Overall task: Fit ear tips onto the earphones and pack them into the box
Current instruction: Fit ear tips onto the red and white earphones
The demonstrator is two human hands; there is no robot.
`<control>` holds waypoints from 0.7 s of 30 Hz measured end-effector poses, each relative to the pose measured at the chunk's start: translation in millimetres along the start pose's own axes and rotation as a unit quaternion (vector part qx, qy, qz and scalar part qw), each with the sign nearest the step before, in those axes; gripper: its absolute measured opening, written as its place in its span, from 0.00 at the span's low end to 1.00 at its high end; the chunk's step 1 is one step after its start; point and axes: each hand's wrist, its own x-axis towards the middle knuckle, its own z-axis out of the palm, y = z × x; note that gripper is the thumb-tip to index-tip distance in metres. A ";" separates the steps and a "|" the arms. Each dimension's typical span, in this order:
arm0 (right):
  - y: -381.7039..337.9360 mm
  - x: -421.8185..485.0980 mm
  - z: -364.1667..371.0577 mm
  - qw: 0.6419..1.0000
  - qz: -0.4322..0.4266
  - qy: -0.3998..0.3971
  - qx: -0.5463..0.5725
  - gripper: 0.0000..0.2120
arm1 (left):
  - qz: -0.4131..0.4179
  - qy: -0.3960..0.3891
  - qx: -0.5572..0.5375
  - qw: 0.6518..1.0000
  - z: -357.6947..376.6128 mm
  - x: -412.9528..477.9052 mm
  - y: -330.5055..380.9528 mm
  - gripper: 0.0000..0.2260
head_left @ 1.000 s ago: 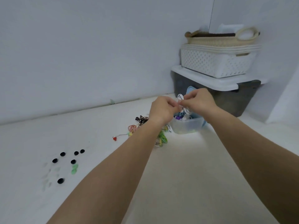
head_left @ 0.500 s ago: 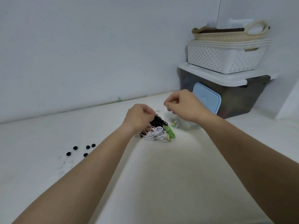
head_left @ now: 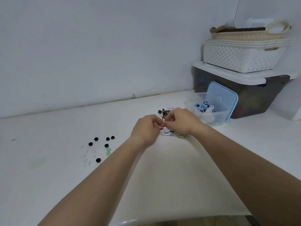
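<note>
Both hands work above the white counter (head_left: 48, 168), just left of the box. Left hand (head_left: 146, 128): grip closed, thumb and fingertips pinching a small red-and-dark piece (head_left: 161, 127). Right hand (head_left: 180, 121): grip also closed, pinching the same piece from the other side, so the fingertips of the two hands meet. The piece is too small to tell whether it is a bud or a tip. Directly under the hands, on the counter, lies a pile of loose earphones (head_left: 167, 133), mostly white cable with a green bit at its right edge. A black set (head_left: 164, 112) lies just behind the hands. The clear plastic box (head_left: 216, 117) sits open on the counter, right of the hands. It holds a blue coiled earphone set (head_left: 202, 105), a white set (head_left: 210, 110) and something purple between them. Its blue lid (head_left: 225, 97) stands on edge behind the box, leaning on a dark storage bin (head_left: 254, 101) with a white lid. On the bin stands a stack of white perforated baskets (head_left: 241, 57), and on that a woven basket (head_left: 244, 35); what it holds is unclear. Well left of the hands, six black ear tips (head_left: 96, 139) are scattered on the counter, with green ear tips (head_left: 108, 150) and pale translucent ones (head_left: 88, 156) among them.
</note>
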 end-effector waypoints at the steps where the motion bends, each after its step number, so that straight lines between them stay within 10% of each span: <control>1: -2.0 1.9 2.1 1.000 0.012 0.002 -0.001 0.14 | -0.001 0.001 -0.010 1.000 -0.1 0.6 -1.0 0.15; 10: -19.9 16.4 7.1 0.995 0.098 0.020 -0.016 0.12 | -0.085 0.042 -0.165 0.982 -1.7 -1.3 -8.1 0.09; 21: -28.5 16.4 -22.6 0.947 0.088 0.076 0.300 0.08 | -0.184 0.042 -0.270 0.944 -25.1 2.2 -14.9 0.08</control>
